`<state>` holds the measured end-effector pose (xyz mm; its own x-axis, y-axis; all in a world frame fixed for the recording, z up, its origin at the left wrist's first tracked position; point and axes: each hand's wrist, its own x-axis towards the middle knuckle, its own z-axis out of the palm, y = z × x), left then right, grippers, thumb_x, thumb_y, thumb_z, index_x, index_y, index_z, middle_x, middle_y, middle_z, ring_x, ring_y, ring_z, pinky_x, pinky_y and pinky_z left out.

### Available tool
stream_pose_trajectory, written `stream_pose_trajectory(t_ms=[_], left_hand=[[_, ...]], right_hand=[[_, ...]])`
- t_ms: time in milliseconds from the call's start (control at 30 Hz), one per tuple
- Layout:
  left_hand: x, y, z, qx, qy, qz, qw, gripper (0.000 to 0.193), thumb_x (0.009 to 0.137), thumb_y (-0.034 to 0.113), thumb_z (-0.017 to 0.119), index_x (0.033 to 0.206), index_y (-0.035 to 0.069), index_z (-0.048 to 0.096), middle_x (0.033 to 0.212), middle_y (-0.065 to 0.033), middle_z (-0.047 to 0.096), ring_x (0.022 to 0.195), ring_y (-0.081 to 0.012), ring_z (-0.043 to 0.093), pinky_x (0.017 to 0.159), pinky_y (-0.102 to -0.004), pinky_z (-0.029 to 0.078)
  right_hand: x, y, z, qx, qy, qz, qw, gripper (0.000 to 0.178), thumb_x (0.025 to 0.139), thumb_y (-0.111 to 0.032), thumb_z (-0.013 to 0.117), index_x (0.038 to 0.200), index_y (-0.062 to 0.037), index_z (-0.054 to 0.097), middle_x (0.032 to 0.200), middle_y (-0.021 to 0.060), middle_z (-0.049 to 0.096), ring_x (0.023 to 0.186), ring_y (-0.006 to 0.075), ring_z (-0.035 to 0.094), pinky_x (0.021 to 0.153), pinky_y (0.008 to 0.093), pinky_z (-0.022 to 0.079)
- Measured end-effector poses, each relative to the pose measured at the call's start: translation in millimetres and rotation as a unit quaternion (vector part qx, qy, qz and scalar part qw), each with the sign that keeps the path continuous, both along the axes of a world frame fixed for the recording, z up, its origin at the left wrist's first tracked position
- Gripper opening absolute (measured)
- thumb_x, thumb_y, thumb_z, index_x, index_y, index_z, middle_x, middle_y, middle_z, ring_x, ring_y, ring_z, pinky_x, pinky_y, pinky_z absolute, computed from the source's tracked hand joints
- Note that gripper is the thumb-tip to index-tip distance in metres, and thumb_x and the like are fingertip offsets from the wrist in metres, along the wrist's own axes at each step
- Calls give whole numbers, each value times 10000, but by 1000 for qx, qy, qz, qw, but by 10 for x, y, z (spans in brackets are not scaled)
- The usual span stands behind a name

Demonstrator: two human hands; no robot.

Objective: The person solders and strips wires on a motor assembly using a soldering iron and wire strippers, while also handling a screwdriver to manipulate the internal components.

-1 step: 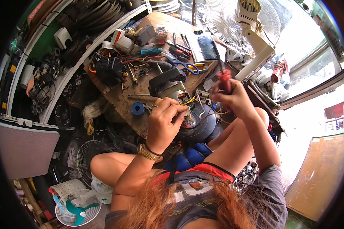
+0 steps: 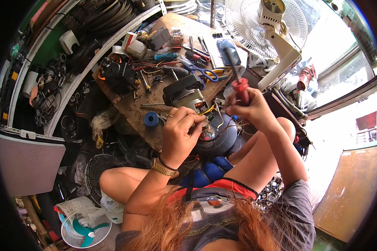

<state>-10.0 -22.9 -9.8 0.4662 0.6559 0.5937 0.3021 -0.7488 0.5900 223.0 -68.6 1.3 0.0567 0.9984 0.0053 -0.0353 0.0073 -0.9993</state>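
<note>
A: Motor, the grey metal fan motor (image 2: 187, 97) with yellow and red wires, sits at twelve o'clock of the left hand (image 2: 181, 130), whose fingers pinch its wiring.

B: Right hand (image 2: 252, 109) fists around the red-handled screwdriver (image 2: 238, 81); I'd brace the dark round housing (image 2: 220, 134) first.

At 12 o'clock on my bench lies a dark rectangular phone (image 2: 228, 51), screen up and unlit. At 11 o'clock stands a small white carton with a red edge (image 2: 130, 41). At 7 o'clock, on the floor, lies a white printed sheet (image 2: 76, 206), creased.
</note>
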Motion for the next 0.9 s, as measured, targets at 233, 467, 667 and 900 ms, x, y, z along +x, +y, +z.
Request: stream_pose_trajectory(t_ms=[233,467,667,900], left_hand=[[38,-12,21,-10,7,11,1000,195,705,-42,781,867,52,729,867,-76,671,824,-273,628,728,-365,486],[51,9,-8,4,12,1,1000,247,707,-34,780,929,60,729,896,-81,669,839,-285,623,743,-374,483],[63,57,-69,49,-20,-10,999,271,759,-29,772,1008,67,728,916,-82,672,836,-281,626,749,-376,493],[57,20,-170,3,-68,3,998,128,802,29,777,901,60,702,868,-77,668,821,-281,634,733,-387,490]], right_hand=[[-261,80,63,8,-101,63,993,421,730,-15,863,1086,-27,639,861,-26,630,835,47,550,751,240,485],[-334,137,25,10,-104,50,993,412,734,-24,840,1089,-19,631,859,-26,611,795,47,515,700,246,469],[-202,295,76,-50,-37,85,994,377,744,-8,829,1052,-34,613,891,-52,581,814,53,524,743,232,464],[-116,274,42,-18,-5,86,996,349,874,-58,755,1168,-30,570,1005,-13,596,886,66,539,810,242,467]])
